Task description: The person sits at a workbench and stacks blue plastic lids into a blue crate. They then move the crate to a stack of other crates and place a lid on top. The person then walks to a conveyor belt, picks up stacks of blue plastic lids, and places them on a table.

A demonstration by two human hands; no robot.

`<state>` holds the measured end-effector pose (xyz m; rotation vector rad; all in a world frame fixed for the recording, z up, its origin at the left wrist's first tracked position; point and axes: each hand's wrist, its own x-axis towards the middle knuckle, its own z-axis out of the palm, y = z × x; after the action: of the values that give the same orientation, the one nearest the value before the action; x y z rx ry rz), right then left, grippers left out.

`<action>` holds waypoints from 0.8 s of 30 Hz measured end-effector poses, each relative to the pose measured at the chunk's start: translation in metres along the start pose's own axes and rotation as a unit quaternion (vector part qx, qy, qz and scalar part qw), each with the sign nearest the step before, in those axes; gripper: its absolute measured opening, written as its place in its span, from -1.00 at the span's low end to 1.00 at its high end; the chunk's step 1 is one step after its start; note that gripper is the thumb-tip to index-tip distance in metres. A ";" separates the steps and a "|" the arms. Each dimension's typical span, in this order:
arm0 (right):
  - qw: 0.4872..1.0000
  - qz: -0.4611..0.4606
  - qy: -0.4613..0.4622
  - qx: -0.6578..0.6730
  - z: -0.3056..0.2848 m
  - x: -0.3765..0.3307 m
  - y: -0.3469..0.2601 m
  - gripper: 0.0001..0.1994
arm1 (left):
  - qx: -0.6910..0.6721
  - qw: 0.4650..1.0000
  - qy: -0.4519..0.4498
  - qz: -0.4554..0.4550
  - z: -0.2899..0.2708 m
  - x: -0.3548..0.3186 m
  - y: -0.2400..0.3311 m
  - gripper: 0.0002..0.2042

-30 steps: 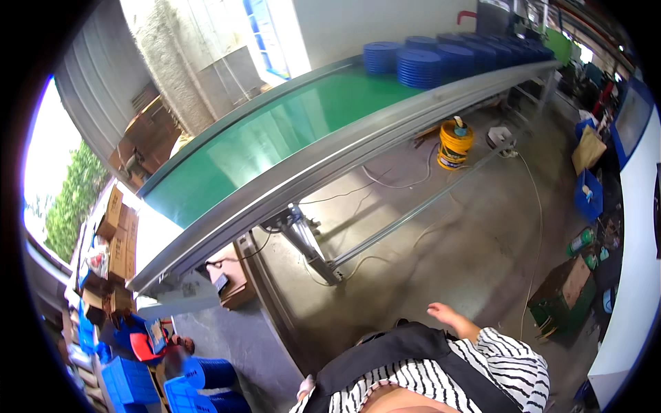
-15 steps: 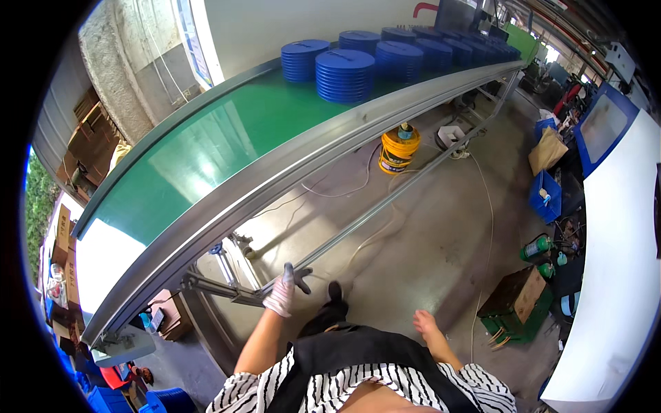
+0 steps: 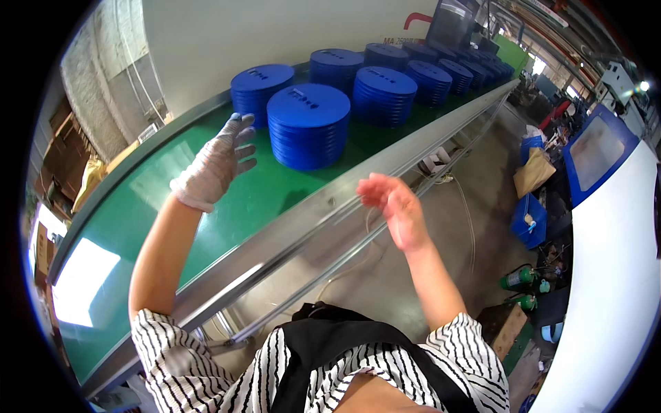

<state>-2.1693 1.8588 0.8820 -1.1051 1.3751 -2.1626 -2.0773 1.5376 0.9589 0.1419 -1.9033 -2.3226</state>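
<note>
A stack of round blue discs (image 3: 308, 127) stands nearest me on the green conveyor belt (image 3: 227, 213). My left hand (image 3: 213, 165), in a pale glove, is raised over the belt just left of that stack, fingers apart and holding nothing. My right hand (image 3: 392, 206) is bare. It hovers near the metal side rail of the conveyor (image 3: 330, 201), to the right of and below the stack, with nothing in it and its fingers stretched out. Another blue stack (image 3: 260, 89) is behind and left of the nearest one, close to my left fingertips.
More blue stacks (image 3: 385, 93) run in rows along the belt toward the far right. A white machine panel (image 3: 606, 275) rises at my right, near a blue crate (image 3: 529, 220) and green cylinders (image 3: 518, 278). A pale wall (image 3: 275, 34) backs the conveyor.
I have come closer to the conveyor, and the stacks look larger. Both hands have risen from beside my body, the left over the belt and the right toward the rail.
</note>
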 end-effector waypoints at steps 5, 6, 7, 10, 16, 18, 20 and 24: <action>0.984 0.096 0.114 0.095 -0.031 0.118 0.002 -0.47 | -0.031 0.980 0.165 -0.110 -0.001 0.090 -0.032 -0.18; 0.978 0.135 0.138 0.076 -0.040 0.139 0.006 -0.43 | -0.047 0.977 0.176 -0.114 0.003 0.102 -0.037 -0.18; 0.969 0.175 0.162 0.059 -0.045 0.156 0.014 -0.39 | -0.061 0.973 0.189 -0.120 0.005 0.108 -0.043 -0.18; 0.934 0.301 0.175 0.083 -0.053 0.193 0.025 -0.15 | -0.098 0.963 0.230 -0.102 0.012 0.123 -0.052 -0.24; 0.934 0.333 -0.006 0.132 -0.054 0.220 0.055 -0.12 | -0.234 0.960 0.156 0.001 0.025 0.133 -0.053 -0.51; 0.950 0.300 -0.041 0.074 -0.063 0.225 0.061 -0.12 | -0.254 0.949 0.180 0.044 0.030 0.132 -0.054 -0.47; 0.962 0.269 -0.051 0.024 -0.057 0.223 0.023 -0.14 | -0.244 0.939 0.220 0.101 0.045 0.127 -0.044 -0.45; 0.978 0.173 -0.086 0.080 -0.099 0.258 -0.006 -0.19 | 0.139 0.926 0.232 0.264 0.105 0.148 0.005 -0.50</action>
<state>-2.4080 1.7551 0.9752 -0.8917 1.1926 -1.8460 -2.2400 1.6134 0.9868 0.1648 -1.7380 -1.5051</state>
